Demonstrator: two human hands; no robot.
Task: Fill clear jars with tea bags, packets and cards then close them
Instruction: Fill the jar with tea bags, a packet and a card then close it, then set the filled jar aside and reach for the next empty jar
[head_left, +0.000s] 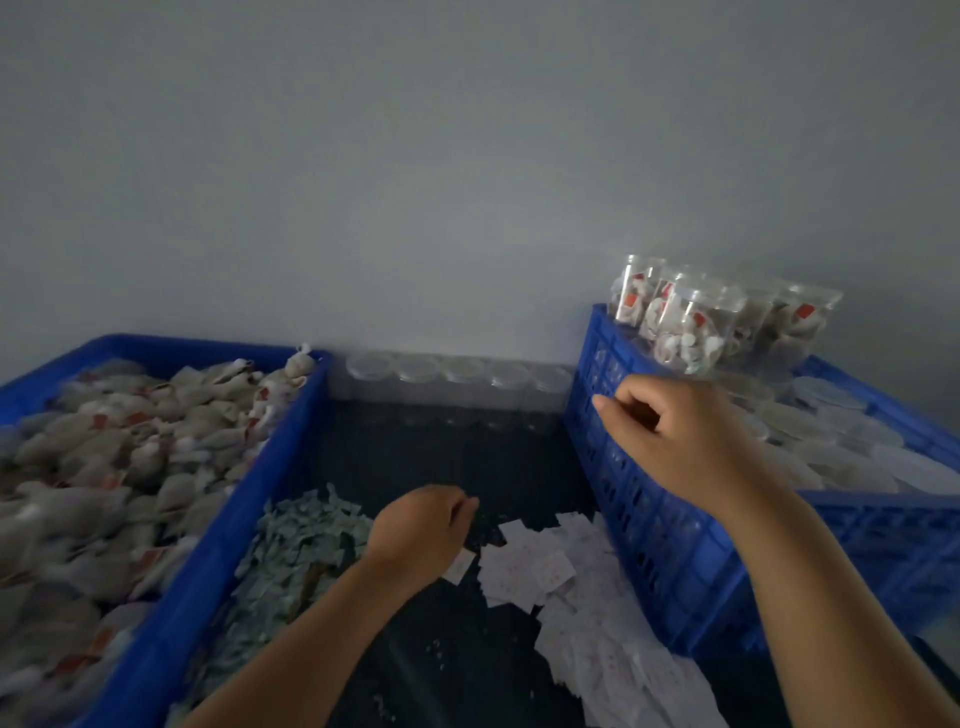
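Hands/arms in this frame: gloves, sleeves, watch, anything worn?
Nothing worn that shows. Left hand and right hand are bare: no gloves, rings, watch or wristbands visible. Left forearm and right forearm are bare to the frame edge, no sleeves in view. No tape or markings on the fingers. The light is dim, so small details could be missed.

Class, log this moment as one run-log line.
left hand: curled at cards' edge, grip unclear | right hand: curled, empty, beside crate | filled jars: atop crate | empty jars: by wall
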